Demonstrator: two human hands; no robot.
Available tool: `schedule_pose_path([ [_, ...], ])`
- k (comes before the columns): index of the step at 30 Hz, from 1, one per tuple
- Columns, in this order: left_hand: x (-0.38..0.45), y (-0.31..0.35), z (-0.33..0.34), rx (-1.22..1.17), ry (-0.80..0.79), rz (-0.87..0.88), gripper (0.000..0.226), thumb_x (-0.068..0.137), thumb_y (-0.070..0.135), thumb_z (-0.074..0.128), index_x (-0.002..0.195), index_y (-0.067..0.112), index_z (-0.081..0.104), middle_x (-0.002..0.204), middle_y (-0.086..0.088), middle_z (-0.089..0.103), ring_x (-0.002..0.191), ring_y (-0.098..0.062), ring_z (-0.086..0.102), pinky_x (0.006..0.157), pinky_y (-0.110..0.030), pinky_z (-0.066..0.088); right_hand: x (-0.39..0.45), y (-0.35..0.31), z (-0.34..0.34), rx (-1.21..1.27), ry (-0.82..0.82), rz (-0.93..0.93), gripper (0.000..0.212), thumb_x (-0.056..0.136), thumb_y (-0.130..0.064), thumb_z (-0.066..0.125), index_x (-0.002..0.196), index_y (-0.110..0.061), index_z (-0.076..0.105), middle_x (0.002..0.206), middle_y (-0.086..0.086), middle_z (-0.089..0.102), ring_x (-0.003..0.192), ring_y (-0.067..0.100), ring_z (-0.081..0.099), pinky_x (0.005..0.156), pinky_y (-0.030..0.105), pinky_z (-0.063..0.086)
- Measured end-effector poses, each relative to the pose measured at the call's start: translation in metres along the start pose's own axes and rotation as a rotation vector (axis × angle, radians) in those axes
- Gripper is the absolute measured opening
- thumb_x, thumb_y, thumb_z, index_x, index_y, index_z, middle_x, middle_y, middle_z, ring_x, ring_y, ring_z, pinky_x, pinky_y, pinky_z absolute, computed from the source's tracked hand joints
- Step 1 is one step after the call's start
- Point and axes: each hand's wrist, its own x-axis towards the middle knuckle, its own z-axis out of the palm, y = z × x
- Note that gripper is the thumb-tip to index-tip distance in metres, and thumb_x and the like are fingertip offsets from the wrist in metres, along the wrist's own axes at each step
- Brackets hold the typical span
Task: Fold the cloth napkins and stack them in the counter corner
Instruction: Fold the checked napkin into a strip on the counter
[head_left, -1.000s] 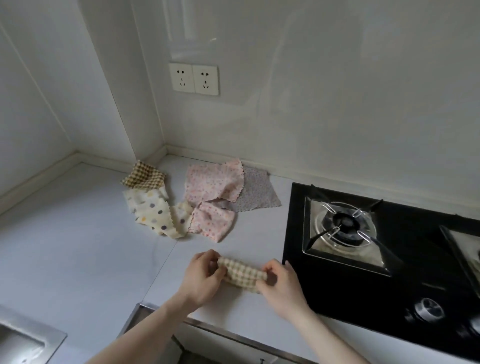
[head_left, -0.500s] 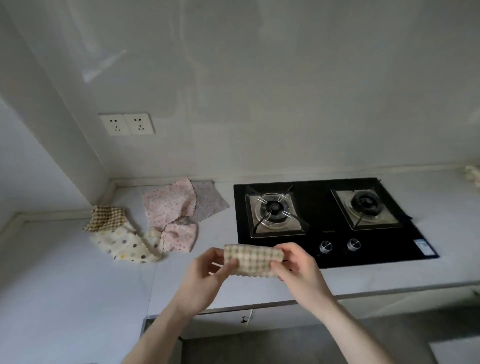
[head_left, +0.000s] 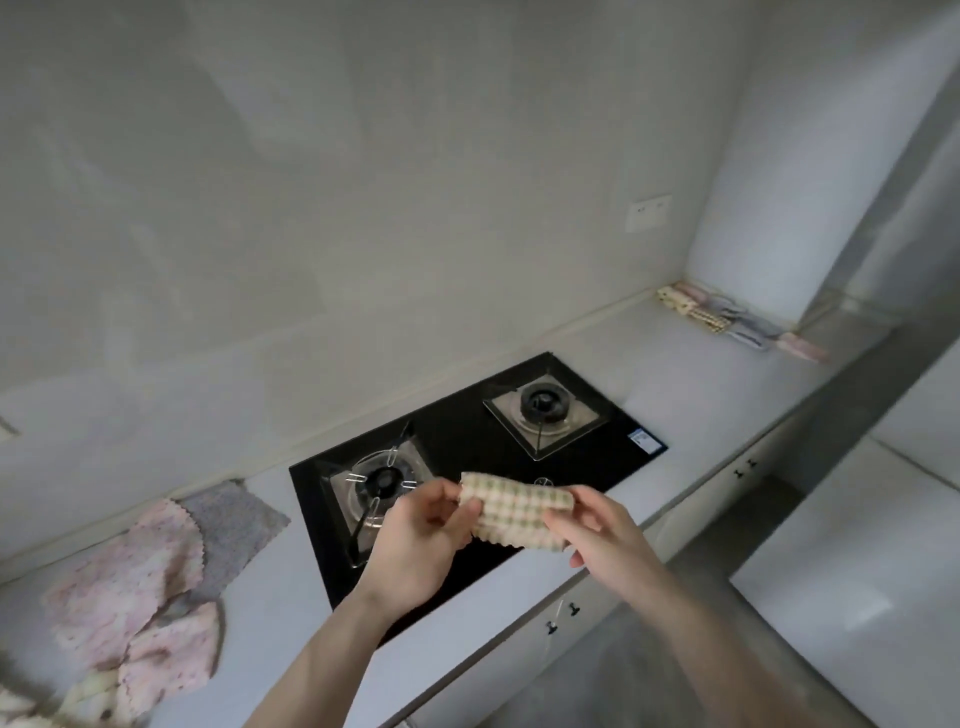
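A folded yellow-checked napkin is held in the air above the front of the black stove. My left hand pinches its left end and my right hand pinches its right end. Several unfolded napkins lie on the counter at the left: a pink dotted one, a grey one under it and a cream dotted one at the bottom edge. A row of folded napkins lies in the far right counter corner.
A black two-burner gas stove is set into the white counter between the two napkin groups. Cabinet doors with small handles run below the counter edge. A white appliance top fills the lower right.
The view has swung to the right, bringing the far right corner into sight. Both hands have lifted the checked napkin off the counter and carried it rightward over the stove front.
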Motion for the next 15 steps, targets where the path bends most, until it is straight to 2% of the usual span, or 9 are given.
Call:
schedule_pose_path([
  [4,0.048,0.023,0.064,0.072,-0.078,0.048,0.012,0.099,0.026,0.066,0.094,0.018,0.071,0.08,0.001,0.074,0.068,-0.008,0.067,0.065,-0.021,0.052,0.015,0.021,-0.071,-0.071,0.133,-0.011,0.017,0.095,-0.038,0.068,0.111,-0.031,0.066,0.103,-0.011,0.073,0.09,0.004,0.071,0.069,0.018,0.056],
  [8,0.101,0.041,0.145,0.118,-0.134,0.037,0.016,0.097,0.03,0.069,0.088,0.018,0.072,0.076,0.0,0.074,0.068,-0.012,0.069,0.067,-0.024,0.055,0.033,0.046,-0.16,-0.168,0.217,0.008,0.007,0.096,-0.027,0.067,0.102,-0.028,0.065,0.091,-0.01,0.071,0.071,0.001,0.067,0.062,0.012,0.048],
  [10,0.125,0.049,0.187,0.14,-0.145,0.008,0.019,0.096,0.033,0.07,0.087,0.016,0.072,0.077,-0.001,0.075,0.071,-0.014,0.071,0.071,-0.026,0.058,0.043,0.061,-0.207,-0.177,0.216,0.032,0.009,0.095,-0.022,0.068,0.104,-0.025,0.066,0.086,-0.008,0.071,0.065,-0.003,0.066,0.059,0.01,0.046],
  [12,0.145,0.057,0.225,0.154,-0.139,-0.025,0.02,0.096,0.032,0.07,0.087,0.015,0.072,0.076,-0.001,0.075,0.072,-0.015,0.071,0.071,-0.026,0.058,0.055,0.073,-0.25,-0.192,0.193,0.055,0.012,0.093,-0.022,0.07,0.105,-0.019,0.07,0.086,-0.004,0.073,0.068,-0.002,0.069,0.059,0.012,0.048],
  [15,0.172,0.07,0.27,0.182,-0.106,-0.056,0.018,0.097,0.03,0.069,0.084,0.017,0.071,0.073,0.002,0.074,0.07,-0.014,0.07,0.067,-0.017,0.053,0.076,0.082,-0.302,-0.195,0.173,0.082,0.012,0.091,-0.022,0.072,0.102,-0.016,0.071,0.087,0.0,0.075,0.072,0.006,0.072,0.063,0.021,0.055],
])
